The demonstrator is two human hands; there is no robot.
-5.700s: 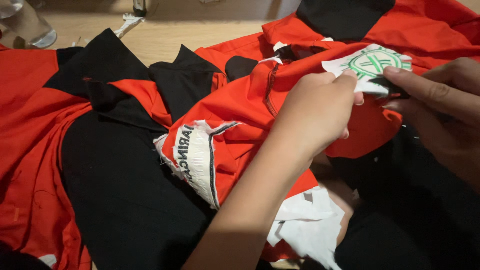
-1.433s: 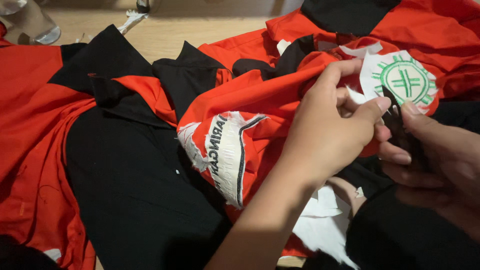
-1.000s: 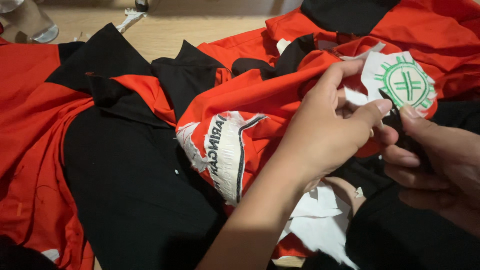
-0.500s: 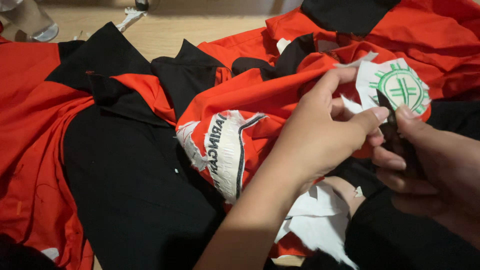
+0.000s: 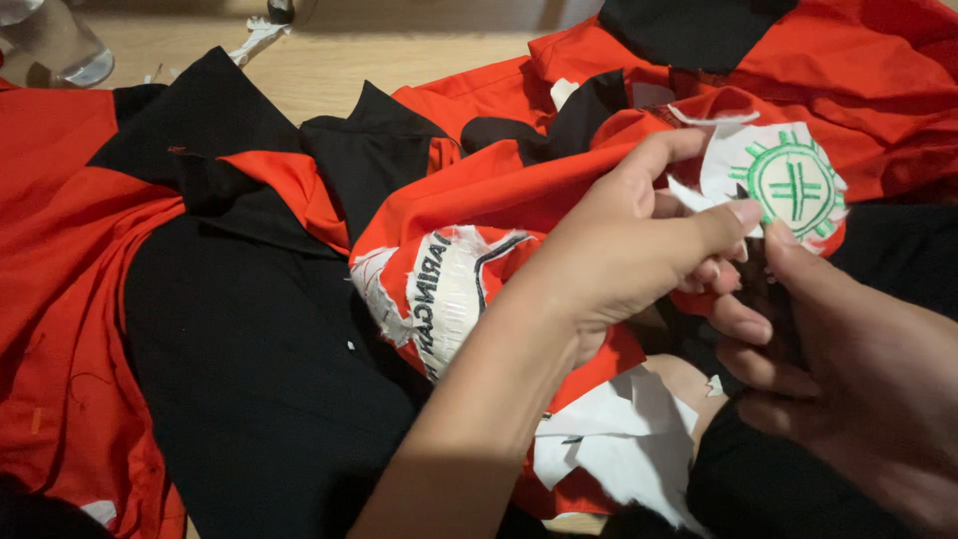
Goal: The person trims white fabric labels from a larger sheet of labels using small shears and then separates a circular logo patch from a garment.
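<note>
A round white patch (image 5: 788, 185) with a green emblem sits on bunched red cloth (image 5: 519, 190), pinched taut by the left hand (image 5: 624, 255) while the right hand (image 5: 858, 369), just beside it, grips something dark, apparently to work the backing loose.

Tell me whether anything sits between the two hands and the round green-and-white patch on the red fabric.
Nothing visible does. The left hand pinches the red fabric at the edge of the green-and-white patch, and the right hand meets it just below, fingertips close together.
</note>
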